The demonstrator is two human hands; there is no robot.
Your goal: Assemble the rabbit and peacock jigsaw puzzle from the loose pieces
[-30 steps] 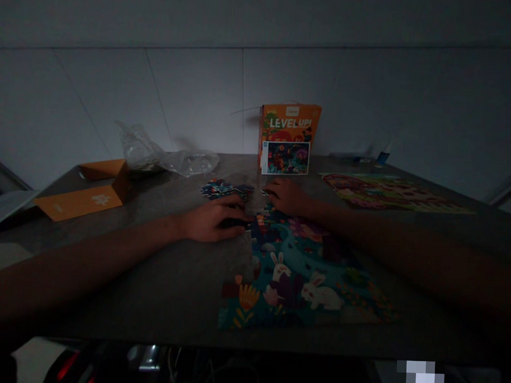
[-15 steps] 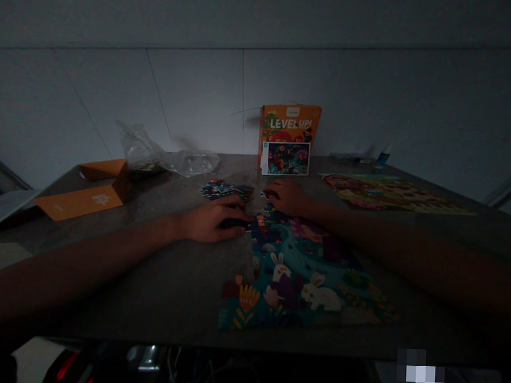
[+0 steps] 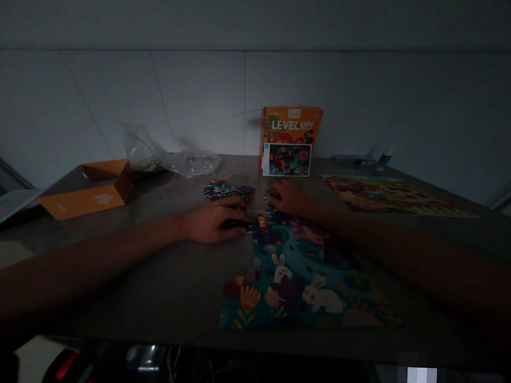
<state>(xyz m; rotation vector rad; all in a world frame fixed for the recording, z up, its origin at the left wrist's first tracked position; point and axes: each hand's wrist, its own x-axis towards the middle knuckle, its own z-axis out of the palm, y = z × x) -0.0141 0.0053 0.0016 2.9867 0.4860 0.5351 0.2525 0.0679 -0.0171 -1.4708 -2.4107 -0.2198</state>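
A partly assembled jigsaw puzzle (image 3: 295, 265) with white rabbits and flowers lies on the grey table in front of me. My left hand (image 3: 216, 219) rests at its upper left edge, palm down, thumb and index finger stretched apart with their tips by the puzzle's border. My right hand (image 3: 289, 197) is over the puzzle's far end. Its fingers are curled down onto a small puzzle piece (image 3: 266, 199) there, mostly hidden by the fingertips. Just beyond my left hand is a pile of loose puzzle pieces (image 3: 226, 189). The scene is dim, so fine detail is lost.
An orange "LEVEL UP!" box (image 3: 293, 126) stands against the wall behind a small picture card (image 3: 288, 160). At left are an open orange box (image 3: 87, 199) and clear plastic bags (image 3: 193, 162). Another puzzle (image 3: 389, 195) lies at right, near a small blue-labelled bottle (image 3: 383, 159).
The view has shifted very slightly. My right fingers have shifted a little at the puzzle's far end; my left hand stays almost still.
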